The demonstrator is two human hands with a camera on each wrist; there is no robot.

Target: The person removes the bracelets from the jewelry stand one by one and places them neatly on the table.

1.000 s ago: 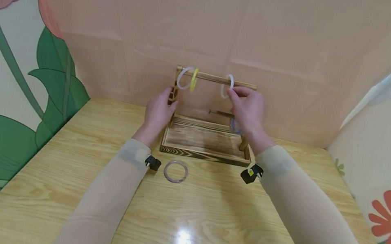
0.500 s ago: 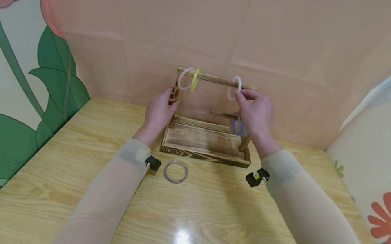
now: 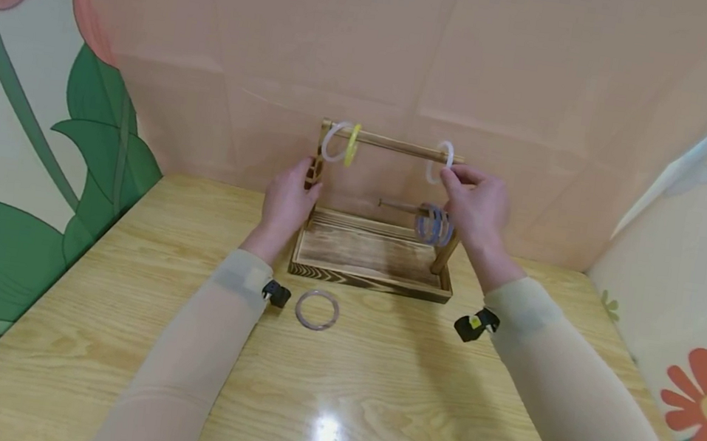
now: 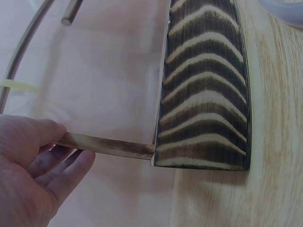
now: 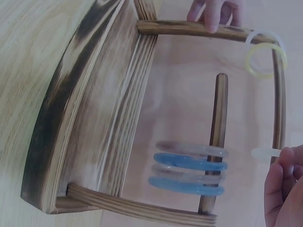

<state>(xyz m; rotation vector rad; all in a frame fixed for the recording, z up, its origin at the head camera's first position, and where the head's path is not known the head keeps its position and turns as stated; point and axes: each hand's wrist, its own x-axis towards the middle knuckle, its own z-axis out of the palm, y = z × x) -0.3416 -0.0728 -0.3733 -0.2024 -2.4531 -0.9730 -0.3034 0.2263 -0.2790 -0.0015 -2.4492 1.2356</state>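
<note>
My right hand pinches a pale white bangle between thumb and fingertips. That bangle overlaps the top bar of a wooden rack close to the bar's right end. My left hand grips the rack's left upright post, thumb on one side and fingers on the other. A milky white bangle and a yellow bangle hang at the left part of the top bar. Several blue and clear bangles hang on the lower peg.
The rack's shallow wooden tray base stands on the wood-grain table. In front of it a mauve bangle lies flat. Behind the rack is a pink cloth backdrop; flowered panels flank the table.
My right hand has slid the white bangle rightward along the top bar toward its right end. The lower bangles now show more fully. My left hand stays on the post.
</note>
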